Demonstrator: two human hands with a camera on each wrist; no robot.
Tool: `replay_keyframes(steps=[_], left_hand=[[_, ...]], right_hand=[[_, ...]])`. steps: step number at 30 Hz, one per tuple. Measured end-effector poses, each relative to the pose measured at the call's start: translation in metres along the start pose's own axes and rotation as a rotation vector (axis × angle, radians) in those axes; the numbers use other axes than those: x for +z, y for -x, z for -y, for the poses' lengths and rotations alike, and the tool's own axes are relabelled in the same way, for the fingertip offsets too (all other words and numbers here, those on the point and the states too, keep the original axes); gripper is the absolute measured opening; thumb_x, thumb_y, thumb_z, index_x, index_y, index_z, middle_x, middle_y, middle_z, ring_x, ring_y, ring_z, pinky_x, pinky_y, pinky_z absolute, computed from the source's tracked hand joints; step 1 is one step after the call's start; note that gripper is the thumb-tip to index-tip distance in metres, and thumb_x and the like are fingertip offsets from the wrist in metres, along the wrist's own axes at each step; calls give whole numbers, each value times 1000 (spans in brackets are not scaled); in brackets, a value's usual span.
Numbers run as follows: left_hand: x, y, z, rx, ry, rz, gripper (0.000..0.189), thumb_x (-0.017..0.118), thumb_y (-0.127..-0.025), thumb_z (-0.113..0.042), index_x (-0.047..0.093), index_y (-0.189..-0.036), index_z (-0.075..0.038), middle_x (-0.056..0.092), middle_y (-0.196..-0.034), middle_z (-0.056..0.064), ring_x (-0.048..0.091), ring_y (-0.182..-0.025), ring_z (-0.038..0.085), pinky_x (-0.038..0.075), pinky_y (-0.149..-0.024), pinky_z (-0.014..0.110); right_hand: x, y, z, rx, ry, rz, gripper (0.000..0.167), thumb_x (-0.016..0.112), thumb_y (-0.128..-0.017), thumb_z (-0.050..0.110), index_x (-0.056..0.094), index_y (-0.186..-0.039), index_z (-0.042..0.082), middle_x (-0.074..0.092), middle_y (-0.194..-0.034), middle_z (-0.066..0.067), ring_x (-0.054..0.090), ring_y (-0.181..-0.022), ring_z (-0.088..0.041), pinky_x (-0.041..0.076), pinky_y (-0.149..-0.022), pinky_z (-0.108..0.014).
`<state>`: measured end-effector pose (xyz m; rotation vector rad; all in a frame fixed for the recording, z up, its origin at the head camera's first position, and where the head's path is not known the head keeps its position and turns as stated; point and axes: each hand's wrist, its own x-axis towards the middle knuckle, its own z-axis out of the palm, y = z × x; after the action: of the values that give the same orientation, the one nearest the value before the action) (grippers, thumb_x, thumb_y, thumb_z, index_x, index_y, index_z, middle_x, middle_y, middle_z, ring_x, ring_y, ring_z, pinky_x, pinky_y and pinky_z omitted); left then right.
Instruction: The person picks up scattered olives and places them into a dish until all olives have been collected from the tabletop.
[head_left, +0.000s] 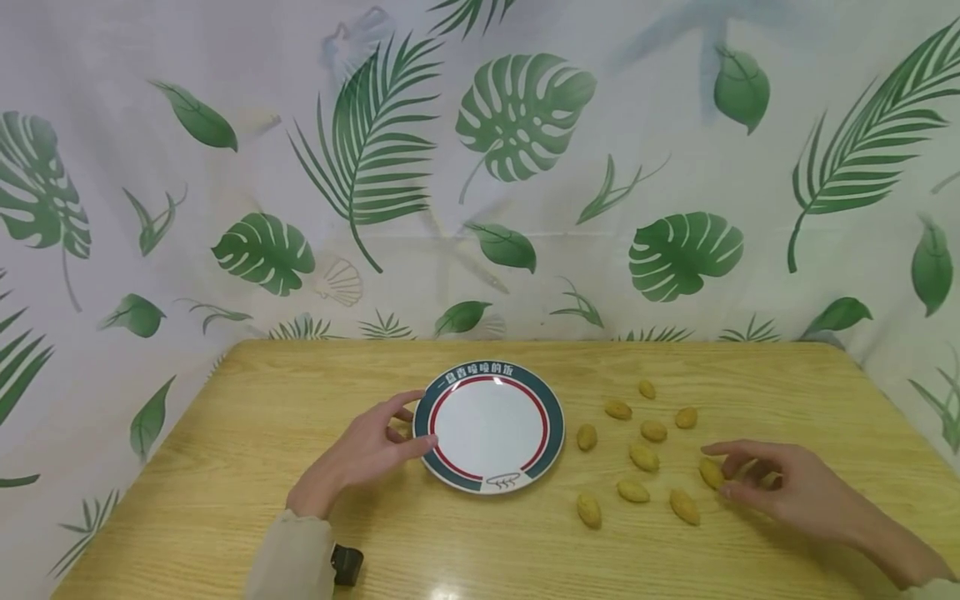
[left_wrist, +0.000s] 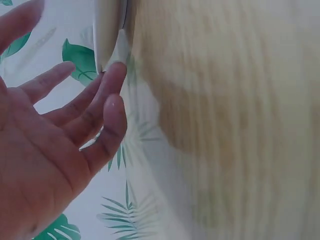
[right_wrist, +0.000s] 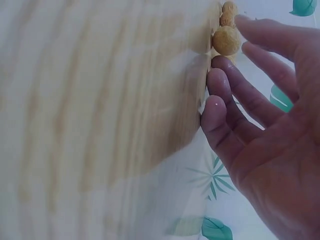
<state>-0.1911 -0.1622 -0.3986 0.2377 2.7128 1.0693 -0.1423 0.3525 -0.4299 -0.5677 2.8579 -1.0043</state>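
A round white plate (head_left: pixel 491 425) with a dark teal rim and a red ring lies on the wooden table. My left hand (head_left: pixel 375 446) is at its left edge, the thumb over the rim and the other fingers loosely bent beside it. The left wrist view shows fingertips touching the plate's edge (left_wrist: pixel 107 35). To the right, my right hand (head_left: pixel 787 483) has its thumb and forefinger spread around a small yellow-brown oval piece (head_left: pixel 711 473), resembling dried fruit. In the right wrist view this rounded piece (right_wrist: pixel 226 40) is beside the fingertips; a firm pinch is not visible.
Several similar oval pieces (head_left: pixel 643 457) lie scattered between the plate and my right hand. A dark device (head_left: pixel 347 565) is on my left wrist. Behind the table (head_left: pixel 285 400) hangs a white leaf-patterned cloth (head_left: pixel 570 267).
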Motion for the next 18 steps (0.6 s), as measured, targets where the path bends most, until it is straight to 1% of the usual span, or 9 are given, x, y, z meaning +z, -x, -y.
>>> replay_keyframes(steps=[4,9,11,15,18], left_hand=[[2,-7,0,-25,-11,26,70,75,-89,-44,48,-151,-25,62,-130,9,65,-105,21,54,-93,47],[5,-17,-1,-36,1,60,65,75,-90,-39,52,-148,-22,61,-128,10,61,-102,22,52,-93,44],[6,-20,-1,-29,4,80,63,75,-90,-38,53,-147,-20,61,-126,10,60,-100,21,52,-90,40],[7,-24,0,-25,26,124,63,77,-89,-32,53,-146,-19,60,-121,11,60,-88,19,51,-78,32],[7,-27,1,-31,44,149,64,79,-87,-27,54,-146,-19,60,-122,10,61,-82,19,49,-74,30]], right_hand=[[1,-2,-1,-40,3,-10,35,77,-90,11,70,-124,6,70,-96,8,62,-78,5,51,-63,-22],[0,-4,-2,-34,-5,18,34,78,-90,12,70,-122,5,69,-95,10,61,-77,4,51,-64,-22],[0,-5,-1,-29,2,25,32,78,-90,13,71,-121,6,69,-93,11,61,-76,4,51,-64,-22],[1,-8,0,-47,17,20,29,78,-90,14,73,-118,7,68,-90,13,61,-75,5,51,-64,-22],[1,-10,2,-54,15,16,28,79,-89,15,73,-116,7,66,-88,14,60,-75,5,51,-64,-22]])
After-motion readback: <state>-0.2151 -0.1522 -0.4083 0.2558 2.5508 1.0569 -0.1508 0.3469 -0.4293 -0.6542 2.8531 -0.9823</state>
